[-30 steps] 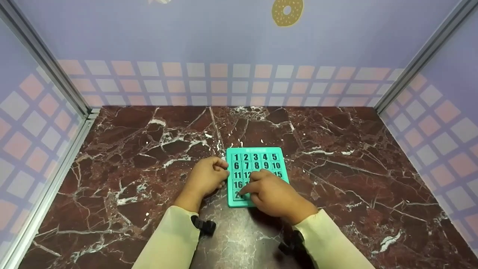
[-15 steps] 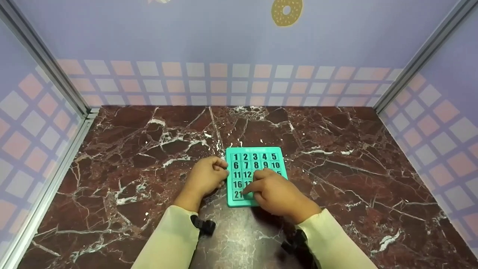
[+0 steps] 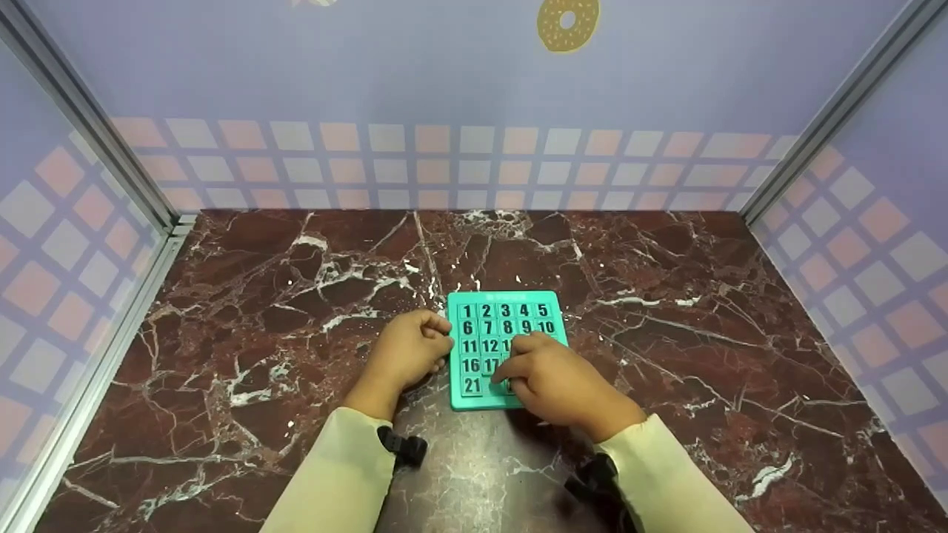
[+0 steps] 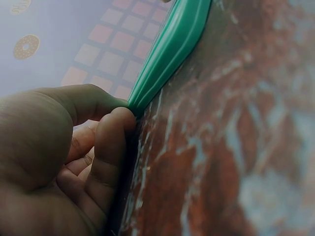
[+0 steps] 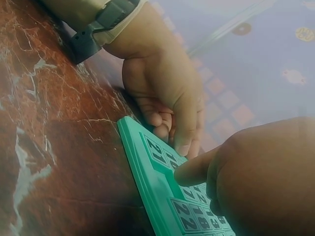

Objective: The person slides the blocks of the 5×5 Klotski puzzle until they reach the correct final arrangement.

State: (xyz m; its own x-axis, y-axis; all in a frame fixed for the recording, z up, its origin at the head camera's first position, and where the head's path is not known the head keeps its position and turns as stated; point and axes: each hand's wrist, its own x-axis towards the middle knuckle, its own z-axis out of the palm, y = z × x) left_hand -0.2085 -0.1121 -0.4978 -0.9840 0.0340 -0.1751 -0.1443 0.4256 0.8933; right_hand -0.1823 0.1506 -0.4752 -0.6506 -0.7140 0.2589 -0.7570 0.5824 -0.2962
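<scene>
A turquoise number slide puzzle (image 3: 485,404) lies flat on the table, its black-numbered tiles in rows. My left hand (image 3: 407,348) pinches its left edge; in the left wrist view, thumb and index finger meet at the green rim (image 4: 165,56). Over the lower right part of the puzzle is my right hand (image 3: 555,381), index finger stretched out and the others folded. Its fingertip is close by tile 17 in the right wrist view. A bare slot shows between tile 21 (image 5: 155,150) and tile 22 (image 5: 185,215). My right hand hides several tiles.
The table (image 3: 296,414) has a dark red marble pattern. Purple walls with pink and white squares (image 3: 433,138) enclose it at the back and both sides, with metal posts (image 3: 822,111) at the corners. Black straps (image 3: 404,446) sit on both wrists.
My right hand has shifted slightly to the right over the bottom row. Tile 21 and the bare slot beside it now show. My left hand keeps its place at the edge.
</scene>
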